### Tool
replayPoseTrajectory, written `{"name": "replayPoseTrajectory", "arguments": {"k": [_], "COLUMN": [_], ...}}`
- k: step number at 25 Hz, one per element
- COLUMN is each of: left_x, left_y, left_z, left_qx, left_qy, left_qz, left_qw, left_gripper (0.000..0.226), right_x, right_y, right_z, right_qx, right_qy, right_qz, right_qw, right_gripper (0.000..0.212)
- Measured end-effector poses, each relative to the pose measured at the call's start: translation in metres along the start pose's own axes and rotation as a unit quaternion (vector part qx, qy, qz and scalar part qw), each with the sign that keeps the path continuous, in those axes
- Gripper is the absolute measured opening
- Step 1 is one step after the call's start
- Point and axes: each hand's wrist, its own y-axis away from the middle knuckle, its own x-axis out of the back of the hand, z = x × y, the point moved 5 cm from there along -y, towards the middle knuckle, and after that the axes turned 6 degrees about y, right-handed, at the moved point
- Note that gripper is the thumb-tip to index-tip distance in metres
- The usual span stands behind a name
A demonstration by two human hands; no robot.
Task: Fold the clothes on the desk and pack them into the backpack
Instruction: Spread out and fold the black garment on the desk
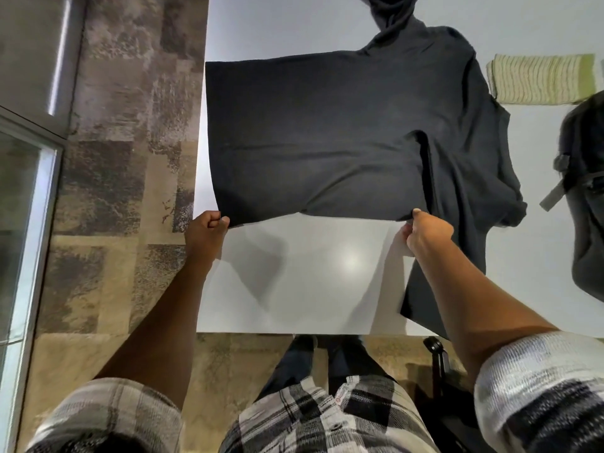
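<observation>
Between the hands, a black shirt (313, 138) lies stretched on the desk (304, 279); left hand (206, 232) and right hand (425, 232) each pinch its near edge, probably for folding; the backpack (585, 191) waits right.

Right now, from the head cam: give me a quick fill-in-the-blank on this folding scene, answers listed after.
1. Both hands pinch the near edge of the ____ shirt.
2. The striped cloth lies already ____.
3. The backpack sits at the desk's ____ side.
4. The left hand grips the shirt's ____ corner.

Missing words: black; folded; right; left
</observation>
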Motion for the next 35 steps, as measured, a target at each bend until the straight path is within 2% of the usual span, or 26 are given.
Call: {"name": "replayPoseTrajectory", "arguments": {"k": [7, 12, 16, 18, 20, 22, 25, 27, 32, 35], "left_x": [0.012, 0.018, 0.016, 0.015, 0.007, -0.012, -0.046, -0.065, -0.121, -0.131], "left_y": [-0.015, -0.019, -0.009, 0.001, 0.011, 0.016, 0.016, 0.009, -0.012, -0.022], "left_z": [-0.009, -0.01, -0.006, 0.002, 0.018, 0.037, 0.067, 0.084, 0.11, 0.093], "left_qx": [0.045, 0.035, 0.055, 0.022, -0.043, -0.104, -0.171, -0.196, -0.244, -0.235], "left_qy": [-0.062, -0.12, -0.118, -0.136, -0.148, -0.154, -0.183, -0.199, -0.287, -0.327], "left_qz": [0.02, 0.017, 0.045, 0.096, 0.129, 0.105, 0.038, -0.006, -0.11, -0.105], "left_qw": [0.997, 0.992, 0.99, 0.986, 0.98, 0.977, 0.967, 0.96, 0.92, 0.909], "left_gripper": [0.027, 0.028, 0.023, 0.025, 0.029, 0.036, 0.048, 0.054, 0.07, 0.076], "right_x": [0.018, 0.026, 0.026, 0.026, 0.019, 0.007, -0.019, -0.043, -0.12, -0.139], "right_y": [-0.022, -0.026, -0.017, -0.007, 0.005, 0.018, 0.042, 0.061, 0.072, 0.054], "right_z": [-0.008, -0.017, -0.017, -0.016, -0.011, -0.008, -0.015, -0.021, -0.006, 0.007], "right_qx": [0.062, 0.097, 0.088, 0.121, 0.159, 0.263, 0.463, 0.545, 0.604, 0.623], "right_qy": [0.113, 0.155, 0.154, 0.164, 0.179, 0.231, 0.345, 0.375, 0.497, 0.556], "right_qz": [-0.017, -0.021, -0.034, -0.039, -0.085, -0.136, -0.14, -0.149, -0.216, -0.187], "right_qw": [0.991, 0.983, 0.984, 0.978, 0.967, 0.927, 0.804, 0.735, 0.585, 0.517], "right_gripper": [0.03, 0.033, 0.021, 0.034, 0.039, 0.033, 0.015, 0.006, 0.054, 0.064]}}
